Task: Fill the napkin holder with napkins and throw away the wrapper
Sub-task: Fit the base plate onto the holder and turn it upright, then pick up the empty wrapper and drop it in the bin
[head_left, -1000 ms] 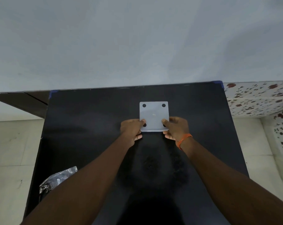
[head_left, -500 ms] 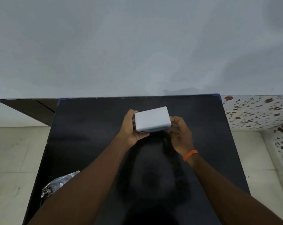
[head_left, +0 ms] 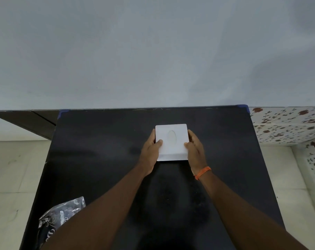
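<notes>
Two hands on the napkin holder (head_left: 171,141), one per side. Left hand (head_left: 150,154) grips the left edge, thumb over the top face near the front left corner; right hand (head_left: 195,150) grips the right edge, thumb on top near the front right corner. Fingers of both are curled around the sides and pressed onto the box, so both clamp it. Can't tell if its base touches the surface or sits just above it.

Holder: white square box, top face up, oval slot in the middle. It sits centre of the worktop (head_left: 99,159), toward the far half.

Worktop: glossy black, rectangular, blue corner guards on the two far corners, faint scuffs along the far edge, far edge against the wall. Wrapper (head_left: 63,213): crinkled clear plastic with print, near left corner of the worktop, well apart from the holder, partly hidden by the left forearm.

Orange band (head_left: 202,172) on the right wrist.

Room: plain pale grey-blue wall (head_left: 153,51) fills the upper half. Pale tiled floor (head_left: 12,168) on both sides. Floral-pattern tiles (head_left: 286,123) on the right. Dark brown panel (head_left: 26,121) at left, behind the worktop.
</notes>
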